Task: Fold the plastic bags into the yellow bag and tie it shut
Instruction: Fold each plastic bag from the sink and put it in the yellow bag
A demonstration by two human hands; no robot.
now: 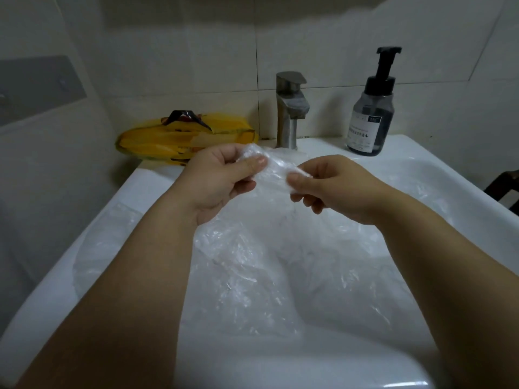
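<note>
A clear plastic bag [276,171] is stretched between my two hands above the white sink [146,189]. My left hand [222,178] pinches its crumpled left end between thumb and fingers. My right hand [328,186] pinches the right end the same way. More clear plastic bags [266,265] lie crumpled in the basin below my forearms. The yellow bag [179,138], with black handles, lies flat on the ledge at the sink's back left corner, apart from both hands.
A steel tap [290,108] stands at the back middle of the sink. A dark pump bottle [370,113] stands on the rim to its right. Tiled wall runs behind. A dark object [505,189] shows at the right edge.
</note>
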